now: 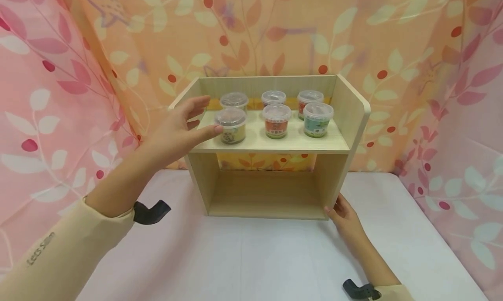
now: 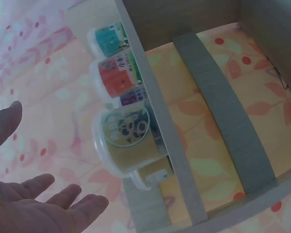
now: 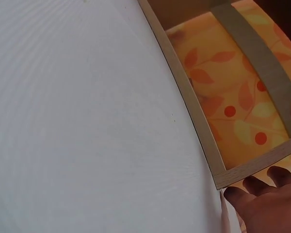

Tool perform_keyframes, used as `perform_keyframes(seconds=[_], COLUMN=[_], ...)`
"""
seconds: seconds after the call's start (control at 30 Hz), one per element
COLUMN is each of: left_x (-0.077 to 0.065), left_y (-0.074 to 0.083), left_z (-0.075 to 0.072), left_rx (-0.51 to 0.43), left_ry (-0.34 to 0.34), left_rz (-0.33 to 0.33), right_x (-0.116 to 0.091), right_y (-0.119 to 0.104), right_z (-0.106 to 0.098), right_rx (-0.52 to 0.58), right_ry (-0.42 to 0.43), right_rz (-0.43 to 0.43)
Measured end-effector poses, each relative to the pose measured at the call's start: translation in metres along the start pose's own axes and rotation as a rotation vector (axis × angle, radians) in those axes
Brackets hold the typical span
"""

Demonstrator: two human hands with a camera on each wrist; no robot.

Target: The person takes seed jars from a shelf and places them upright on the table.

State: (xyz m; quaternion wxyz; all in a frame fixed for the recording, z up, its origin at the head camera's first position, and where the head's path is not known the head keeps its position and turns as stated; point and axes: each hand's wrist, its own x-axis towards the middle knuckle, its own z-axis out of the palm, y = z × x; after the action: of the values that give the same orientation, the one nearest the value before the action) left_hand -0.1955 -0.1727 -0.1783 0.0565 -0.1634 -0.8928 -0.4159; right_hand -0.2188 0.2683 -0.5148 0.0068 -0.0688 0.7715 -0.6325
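A small light-wood shelf unit (image 1: pixel 271 183) stands on the white tabletop. On its upper board sit clear-lidded plastic tubs in two rows. The front row has a tub with a yellowish label (image 1: pixel 233 134), a red-labelled tub (image 1: pixel 276 127) and a teal-labelled tub (image 1: pixel 316 125). My left hand (image 1: pixel 184 126) is beside the yellowish tub, fingers spread; the left wrist view shows a gap between hand (image 2: pixel 43 199) and tub (image 2: pixel 123 133). Low on the right side panel, my right hand (image 1: pixel 347 220) grips the wood, its thumb at the front edge and fingers (image 3: pixel 281 177) outside.
Behind the front tubs stand a left back tub (image 1: pixel 234 101), a middle back tub (image 1: pixel 273 97) and a right back tub (image 1: pixel 309 99). Leaf-patterned cloth (image 1: pixel 251 34) hangs behind and at both sides. White cloth (image 1: pixel 220 257) covers the table.
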Motion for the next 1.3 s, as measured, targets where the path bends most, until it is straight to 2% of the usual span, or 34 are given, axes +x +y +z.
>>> perform_keyframes(seconds=[0.3,0.43,0.6,0.83,0.97,1.1,1.3], left_x=[0.041,0.053,0.061,0.067,0.064,0.056,0.035], left_y=[-0.01,-0.02,-0.028,-0.03,-0.029,-0.027,-0.023], left_z=[0.018,0.026,0.035,0.039,0.041,0.042,0.037], left_rx=[-0.056,-0.088,-0.111,-0.122,-0.14,-0.179,-0.256], left_ry=[-0.051,-0.069,-0.062,-0.035,0.0,0.039,0.04], left_rz=[-0.029,-0.058,-0.101,-0.142,-0.151,-0.149,-0.12], right_x=[0.0,-0.002,-0.004,-0.002,-0.002,-0.001,0.003], right_y=[0.011,0.014,0.019,0.021,0.02,0.02,0.021], right_z=[0.002,0.004,0.005,0.006,0.005,0.003,0.001], right_rx=[0.076,0.063,0.038,0.037,0.008,-0.024,-0.027], right_ry=[-0.01,0.003,0.013,0.012,0.023,0.029,0.018], right_rz=[0.014,0.01,-0.026,-0.061,-0.056,-0.048,-0.049])
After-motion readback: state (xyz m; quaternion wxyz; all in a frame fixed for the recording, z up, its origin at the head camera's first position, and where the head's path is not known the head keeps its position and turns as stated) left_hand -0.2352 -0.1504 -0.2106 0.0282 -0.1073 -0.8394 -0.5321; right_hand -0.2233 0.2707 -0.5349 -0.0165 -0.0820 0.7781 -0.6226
